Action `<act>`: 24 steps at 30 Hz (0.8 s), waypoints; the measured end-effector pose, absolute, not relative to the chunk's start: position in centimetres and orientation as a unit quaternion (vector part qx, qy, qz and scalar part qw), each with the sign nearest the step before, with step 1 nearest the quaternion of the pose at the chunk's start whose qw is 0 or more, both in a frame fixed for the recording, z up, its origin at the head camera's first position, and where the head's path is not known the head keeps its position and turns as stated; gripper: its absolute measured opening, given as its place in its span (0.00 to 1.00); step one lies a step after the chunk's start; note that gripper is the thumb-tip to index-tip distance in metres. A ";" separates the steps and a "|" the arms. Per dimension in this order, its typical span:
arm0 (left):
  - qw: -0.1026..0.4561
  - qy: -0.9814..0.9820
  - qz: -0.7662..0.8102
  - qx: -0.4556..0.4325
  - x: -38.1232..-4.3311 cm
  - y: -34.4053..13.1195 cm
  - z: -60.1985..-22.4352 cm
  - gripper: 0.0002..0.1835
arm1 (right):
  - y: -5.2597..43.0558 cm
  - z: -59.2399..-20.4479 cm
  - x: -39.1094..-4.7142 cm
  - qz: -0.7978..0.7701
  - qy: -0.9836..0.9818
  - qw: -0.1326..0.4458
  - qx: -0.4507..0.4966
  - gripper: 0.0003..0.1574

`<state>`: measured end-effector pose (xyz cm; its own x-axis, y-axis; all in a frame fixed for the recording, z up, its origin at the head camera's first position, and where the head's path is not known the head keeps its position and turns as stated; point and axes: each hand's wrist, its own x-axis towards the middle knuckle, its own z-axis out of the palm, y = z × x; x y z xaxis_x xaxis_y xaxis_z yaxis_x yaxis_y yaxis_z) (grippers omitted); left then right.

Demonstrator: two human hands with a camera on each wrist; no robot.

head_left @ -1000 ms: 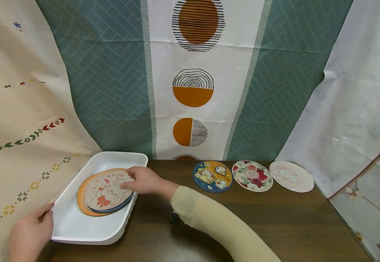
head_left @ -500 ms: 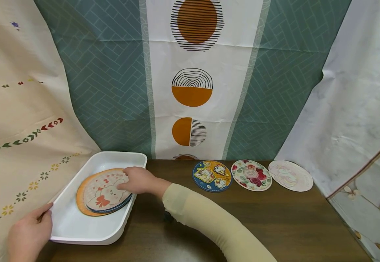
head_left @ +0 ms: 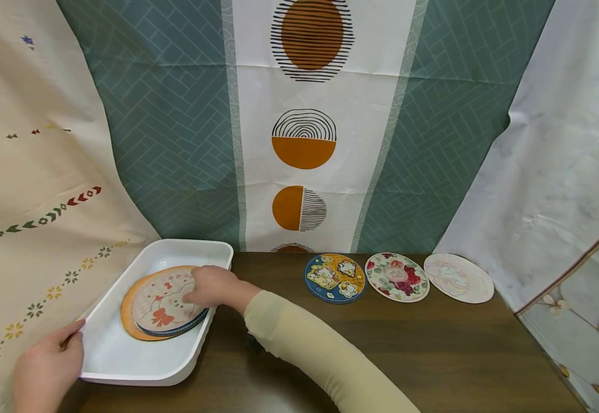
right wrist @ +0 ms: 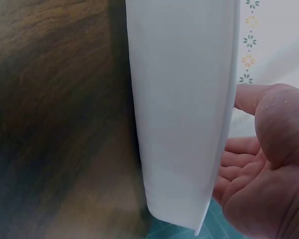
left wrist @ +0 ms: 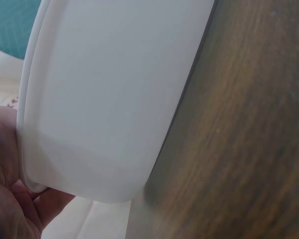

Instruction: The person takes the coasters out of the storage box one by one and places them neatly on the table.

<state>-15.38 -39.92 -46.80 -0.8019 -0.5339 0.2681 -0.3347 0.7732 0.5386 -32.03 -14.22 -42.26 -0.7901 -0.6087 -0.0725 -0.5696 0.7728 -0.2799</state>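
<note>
A white tray (head_left: pixel 139 361) stands at the left of the table in the head view. My left hand (head_left: pixel 49 364) grips its near left rim, thumb on top and fingers below. Inside the tray lies a stack of round mats: a pale one with a bunny and red bow (head_left: pixel 162 307) on top, a dark blue edge beneath it, and an orange mat (head_left: pixel 129 315) lowest. My right hand (head_left: pixel 214 285) reaches over the right rim to the top mat's right edge. In the right wrist view its thumb and fingers are apart; the fingertips are hidden behind the tray wall.
Three round mats lie in a row at the back of the brown table (head_left: pixel 382 355): a blue and yellow one (head_left: pixel 335 278), a floral one (head_left: pixel 397 277) and a pale pink one (head_left: pixel 459 279). Patterned cloths (head_left: pixel 320 160) hang behind and at the sides.
My right hand has shifted a little left over the stack's right edge, its forearm following. The left hand, tray and mats stay in place.
</note>
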 end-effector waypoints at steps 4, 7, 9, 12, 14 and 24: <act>0.212 -0.917 -0.242 0.235 -15.4 -39.8 -46.8 0.19 | -14.7 -42.7 -31.9 -0.107 0.942 0.073 -0.309 0.23; 0.215 -0.917 -0.239 0.235 -15.5 -39.9 -46.8 0.19 | -15.0 -42.9 -31.7 -0.094 0.945 0.069 -0.304 0.21; 0.214 -0.917 -0.238 0.236 -15.6 -40.0 -46.9 0.19 | -15.2 -43.0 -31.7 -0.087 0.947 0.069 -0.300 0.20; 0.216 -0.917 -0.238 0.236 -15.6 -40.0 -46.9 0.19 | -15.6 -43.2 -31.8 -0.080 0.951 0.070 -0.292 0.20; 0.215 -0.917 -0.239 0.237 -15.7 -39.9 -46.9 0.19 | -15.8 -43.4 -32.0 -0.076 0.952 0.070 -0.287 0.21; 0.210 -0.913 -0.248 0.249 -15.8 -40.0 -47.1 0.19 | -16.8 -44.2 -31.7 -0.003 0.957 0.060 -0.283 0.22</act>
<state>-15.78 -39.98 -47.11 -0.7882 -0.5576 0.2604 -0.3496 0.7539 0.5562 -31.72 -16.82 -44.25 -0.8323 -0.5428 -0.1124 -0.5420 0.8394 -0.0399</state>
